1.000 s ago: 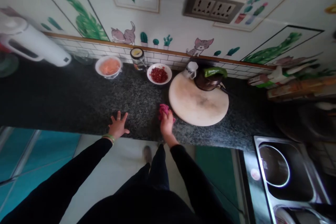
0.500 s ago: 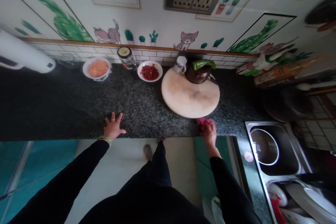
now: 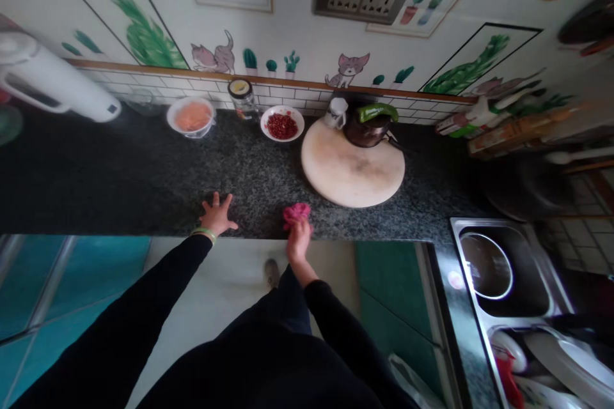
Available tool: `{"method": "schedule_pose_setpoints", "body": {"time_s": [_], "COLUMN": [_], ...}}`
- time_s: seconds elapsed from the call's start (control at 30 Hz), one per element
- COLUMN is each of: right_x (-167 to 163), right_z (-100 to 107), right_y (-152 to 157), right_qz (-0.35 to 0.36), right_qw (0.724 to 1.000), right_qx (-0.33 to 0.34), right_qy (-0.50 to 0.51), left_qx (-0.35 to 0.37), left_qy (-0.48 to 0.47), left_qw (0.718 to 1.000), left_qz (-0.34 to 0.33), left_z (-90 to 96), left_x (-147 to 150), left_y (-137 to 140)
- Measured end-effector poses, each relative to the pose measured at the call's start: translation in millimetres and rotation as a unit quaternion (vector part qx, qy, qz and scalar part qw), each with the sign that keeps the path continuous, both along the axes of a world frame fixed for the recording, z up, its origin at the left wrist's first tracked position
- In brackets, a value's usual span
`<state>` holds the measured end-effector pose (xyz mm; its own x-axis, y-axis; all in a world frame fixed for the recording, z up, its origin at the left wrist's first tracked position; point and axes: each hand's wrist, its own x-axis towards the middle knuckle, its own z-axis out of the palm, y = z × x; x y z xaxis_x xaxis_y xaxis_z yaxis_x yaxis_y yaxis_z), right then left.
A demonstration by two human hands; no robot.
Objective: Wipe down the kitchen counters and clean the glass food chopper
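My right hand [image 3: 299, 239] presses a crumpled pink cloth [image 3: 296, 213] onto the dark speckled countertop [image 3: 249, 169], close to its front edge. To the left, my left hand [image 3: 218, 216] rests on the counter with fingers spread and nothing in it. A round pale cutting board [image 3: 352, 169] lies to the right of the cloth, a short way off. Behind the hands, a bowl of red pieces [image 3: 282, 124] stands near the wall, with a glass jar [image 3: 243, 99] beside it. Further left is a bowl of pale orange food [image 3: 192, 117].
A white mug [image 3: 336, 113] and a dark pot [image 3: 366, 130] with a green pepper [image 3: 378, 112] on top stand at the board's back edge. A white kettle-like jug [image 3: 62, 80] is at far left. The sink [image 3: 527, 275], holding a pot and dishes, lies right.
My right hand has swept the pink cloth left along the counter's front edge, from below the cutting board toward my left hand. The left hand stays spread; the view has shifted slightly.
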<state>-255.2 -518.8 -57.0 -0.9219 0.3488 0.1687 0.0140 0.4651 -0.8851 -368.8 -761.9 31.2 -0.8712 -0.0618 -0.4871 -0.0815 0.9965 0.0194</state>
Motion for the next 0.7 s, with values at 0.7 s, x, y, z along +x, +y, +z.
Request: {"method": "schedule_pose_setpoints", "body": {"time_s": [0.7], "right_x": [-23.8], "right_z": [-18.6], "right_y": [65.8], "right_qz": [0.104], "right_qw": [0.949], "right_qx": [0.298], "right_qy": [0.01], "left_qx": [0.053], "left_qy": [-0.02], "left_qw": [0.998], "left_qz": [0.037], "left_z": [4.3], "left_x": [7.9], "left_y": [4.2]}}
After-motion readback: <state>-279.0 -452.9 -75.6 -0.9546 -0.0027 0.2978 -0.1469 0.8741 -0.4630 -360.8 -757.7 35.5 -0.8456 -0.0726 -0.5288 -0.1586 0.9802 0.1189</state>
